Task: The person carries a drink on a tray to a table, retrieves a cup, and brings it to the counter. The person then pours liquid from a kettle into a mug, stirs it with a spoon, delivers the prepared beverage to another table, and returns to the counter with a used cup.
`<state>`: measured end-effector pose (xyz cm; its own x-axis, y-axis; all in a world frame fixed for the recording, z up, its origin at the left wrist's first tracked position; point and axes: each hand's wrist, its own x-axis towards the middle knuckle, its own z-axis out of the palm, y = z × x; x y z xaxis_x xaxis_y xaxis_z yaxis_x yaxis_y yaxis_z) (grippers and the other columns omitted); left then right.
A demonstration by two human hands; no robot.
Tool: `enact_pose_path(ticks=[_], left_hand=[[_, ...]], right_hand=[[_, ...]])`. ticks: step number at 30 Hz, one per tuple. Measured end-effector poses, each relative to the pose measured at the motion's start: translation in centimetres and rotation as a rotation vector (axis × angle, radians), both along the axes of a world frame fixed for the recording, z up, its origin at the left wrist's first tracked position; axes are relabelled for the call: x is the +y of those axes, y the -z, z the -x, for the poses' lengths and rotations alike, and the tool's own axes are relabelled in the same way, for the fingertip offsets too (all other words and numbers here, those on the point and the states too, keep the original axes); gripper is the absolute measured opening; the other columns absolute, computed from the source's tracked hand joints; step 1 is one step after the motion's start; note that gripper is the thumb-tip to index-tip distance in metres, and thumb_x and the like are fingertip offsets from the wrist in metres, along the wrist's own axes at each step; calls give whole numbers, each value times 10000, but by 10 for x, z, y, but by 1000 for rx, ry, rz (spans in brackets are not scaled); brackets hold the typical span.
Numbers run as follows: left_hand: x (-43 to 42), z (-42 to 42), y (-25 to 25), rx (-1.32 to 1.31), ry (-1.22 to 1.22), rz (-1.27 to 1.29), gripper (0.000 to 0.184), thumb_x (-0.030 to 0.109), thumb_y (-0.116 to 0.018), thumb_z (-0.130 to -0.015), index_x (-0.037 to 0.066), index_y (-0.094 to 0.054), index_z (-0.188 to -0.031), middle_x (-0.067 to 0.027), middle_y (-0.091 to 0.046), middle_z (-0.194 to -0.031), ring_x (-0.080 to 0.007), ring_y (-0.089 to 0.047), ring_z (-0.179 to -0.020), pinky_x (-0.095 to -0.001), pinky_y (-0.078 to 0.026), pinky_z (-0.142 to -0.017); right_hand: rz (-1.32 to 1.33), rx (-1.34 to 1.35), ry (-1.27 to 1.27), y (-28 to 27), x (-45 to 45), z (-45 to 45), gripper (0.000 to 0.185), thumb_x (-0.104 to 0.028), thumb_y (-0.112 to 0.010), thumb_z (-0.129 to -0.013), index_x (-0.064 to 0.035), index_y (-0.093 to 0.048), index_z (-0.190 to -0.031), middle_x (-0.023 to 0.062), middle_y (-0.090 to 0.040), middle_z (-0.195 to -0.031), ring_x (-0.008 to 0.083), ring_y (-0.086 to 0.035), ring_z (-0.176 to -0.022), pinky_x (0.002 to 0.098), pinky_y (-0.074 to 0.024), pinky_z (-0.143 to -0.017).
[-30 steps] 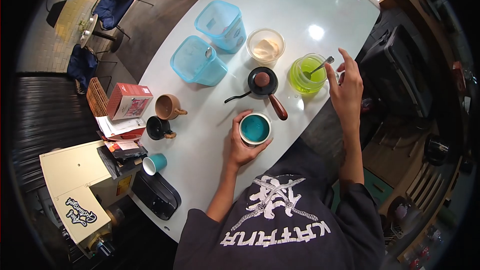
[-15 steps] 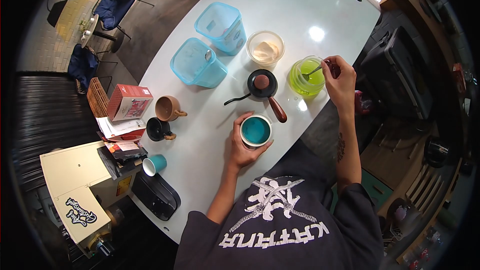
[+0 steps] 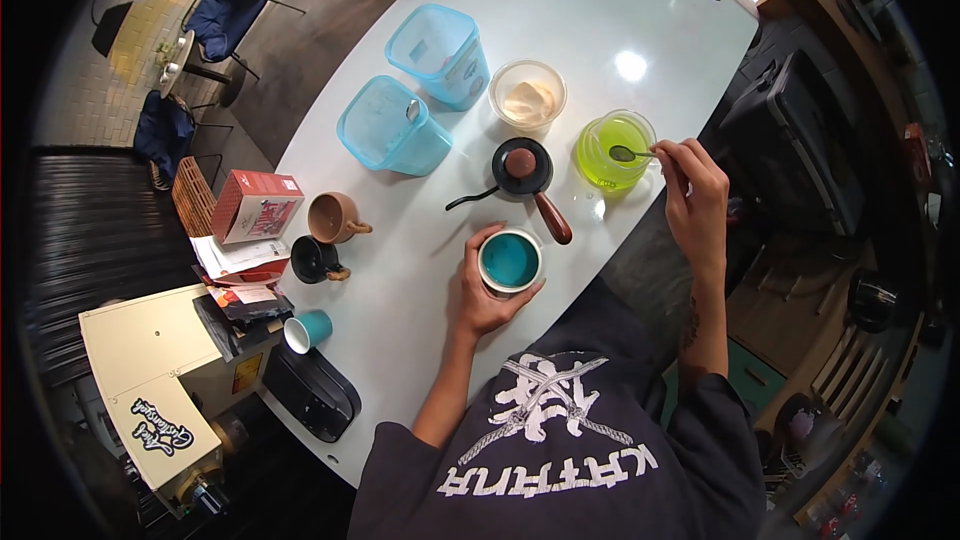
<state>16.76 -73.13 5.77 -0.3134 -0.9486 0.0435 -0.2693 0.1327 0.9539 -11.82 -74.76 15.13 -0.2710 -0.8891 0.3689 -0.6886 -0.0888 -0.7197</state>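
My left hand is wrapped round a white cup with teal inside, near the table's front edge. In my right hand a metal spoon is pinched by its handle; its bowl is over the glass jar of bright green liquid. Beyond the cup stands a black lidded pot with a brown wooden handle. A clear tub of pale cream-coloured stuff sits behind the pot.
Two blue plastic containers stand on the white table. To the left are a brown mug, a black mug, a teal cup, a red box and a cream machine.
My right hand was open beside the jar, then closed on the spoon's handle. Now it has drawn the spoon up and toward the right, out of the green liquid. My left hand stays on the cup.
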Motion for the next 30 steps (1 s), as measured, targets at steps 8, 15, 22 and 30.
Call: enact_pose_path(ticks=[8,15,22,30], left_hand=[[-1,2,-1,-25,35,3,837,121,-888,-665,38,-402,-1342,-148,-538,-1328,-238,-602,-1161,-359,-493,-993],[-1,2,1,-28,37,20,844,125,-889,-664,37,-399,-1345,-142,-561,-1298,-238,-605,-1158,-358,-500,-984],[-1,2,2,21,3,-46,850,193,-909,-637,28,-430,-1319,-160,-588,-1246,-293,-633,-1090,-380,-506,-943],[-2,3,2,52,8,1,868,172,-909,-627,30,-425,-1334,-162,-559,-1285,-284,-606,-1135,-384,-493,-964]], right_hand=[[216,-206,161,-17,25,-8,104,41,-585,-919,73,-670,-972,89,-583,-698,103,-535,-596,255,-400,-540],[-4,-300,-122,-17,43,-62,86,32,-623,-887,28,-701,-924,98,-639,-701,162,-606,-561,282,-450,-530],[-83,-287,-356,23,41,-101,119,20,-671,-859,34,-671,-977,144,-604,-752,302,-620,-609,374,-475,-560],[-90,-280,-383,38,35,-111,115,-6,-644,-887,39,-652,-992,163,-594,-767,352,-611,-641,421,-470,-587]])
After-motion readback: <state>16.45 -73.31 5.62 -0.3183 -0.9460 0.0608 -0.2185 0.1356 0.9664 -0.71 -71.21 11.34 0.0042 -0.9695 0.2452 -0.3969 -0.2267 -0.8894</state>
